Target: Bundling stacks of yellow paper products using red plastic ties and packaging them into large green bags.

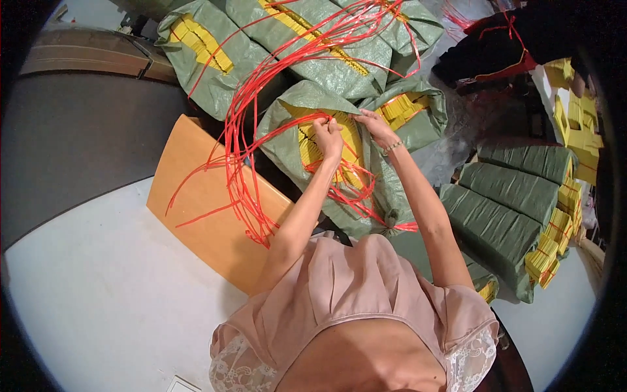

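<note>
In front of me a green woven sack [326, 97] stands with its mouth spread, and yellow folded-paper bundles [308, 145] fill it. My left hand [328, 137] is closed over the bundles, pinching a red plastic strap [294, 122] that runs off to the left. At the far right rim of the same sack, my right hand [379, 128] pinches the green fabric edge between thumb and fingers. Loose red strapping [356, 204] trails over the sack's near side, by a knotted corner. A large bunch of red straps [238, 124] arcs past on the left.
More green sacks [320, 68] with yellow bundles stand behind. To the right lie stacked green-wrapped packs [499, 202] with yellow ends. An orange-tan board [196, 189] leans at the left, on a pale floor [91, 261]. Dark cloth [516, 42] is heaped at the far right.
</note>
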Demonstrator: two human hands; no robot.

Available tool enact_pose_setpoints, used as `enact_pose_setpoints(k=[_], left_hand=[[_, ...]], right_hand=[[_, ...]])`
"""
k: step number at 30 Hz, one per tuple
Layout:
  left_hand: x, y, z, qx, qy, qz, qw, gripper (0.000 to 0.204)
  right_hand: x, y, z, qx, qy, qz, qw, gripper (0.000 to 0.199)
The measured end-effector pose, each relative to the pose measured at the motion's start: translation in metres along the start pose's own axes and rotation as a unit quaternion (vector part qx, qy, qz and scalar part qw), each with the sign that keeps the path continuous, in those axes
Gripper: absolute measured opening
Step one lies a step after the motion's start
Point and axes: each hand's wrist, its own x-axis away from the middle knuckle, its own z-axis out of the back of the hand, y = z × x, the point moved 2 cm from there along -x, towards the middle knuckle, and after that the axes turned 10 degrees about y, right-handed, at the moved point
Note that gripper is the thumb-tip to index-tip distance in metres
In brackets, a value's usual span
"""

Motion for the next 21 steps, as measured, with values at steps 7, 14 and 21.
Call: enact_pose_setpoints(k=[7,14,21], left_hand=[[-0.013,-0.008,-0.012,0.074,-0.095,0.089,0.989,0.018],[-0.021,0.001,-0.015,-0.072,-0.160,0.106,0.979,0.014],[-0.029,-0.006,-0.014,0.154,-0.161,0.334,0.916,0.003]], right_hand=[[0.002,-0.002,-0.005,0.024,0.016,0.050,0.998,0.018],[0.005,-0.002,0.001,0.095,0.016,0.101,0.990,0.017],[0.010,0.001,-0.003,0.189,0.047,0.192,0.962,0.017]])
